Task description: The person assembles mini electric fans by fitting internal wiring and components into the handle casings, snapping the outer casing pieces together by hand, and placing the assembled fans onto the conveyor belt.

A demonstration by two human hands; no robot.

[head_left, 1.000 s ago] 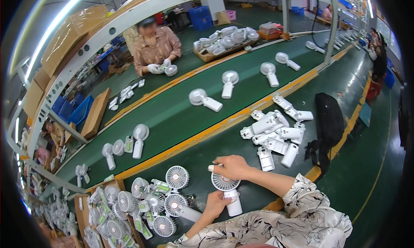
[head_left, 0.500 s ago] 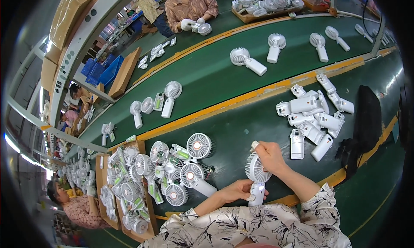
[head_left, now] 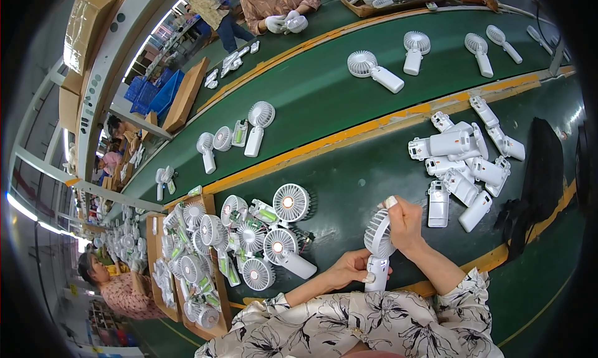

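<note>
A white handheld fan stands upright just in front of my body, its round grille turned partly aside. My left hand is closed around its handle, with the thumb across the front near a small lit spot. Against the right side of the fan head, my right hand is closed in a fist, gripping the grille's edge; its thumb wears a pale finger cover. Most of the right fingertips are hidden. Left of my hands lie several fan heads with exposed green parts and wires.
A heap of white handle shells lies to the right, beside a black cloth. Cardboard trays of fan parts stand at left. Beyond an orange edge strip, a green conveyor belt carries finished-looking fans. A gloved co-worker handles a fan opposite.
My right hand has shifted from the top of the fan head to its right side. The fan has turned, its grille now seen more edge-on. The whole view has swung slightly.
</note>
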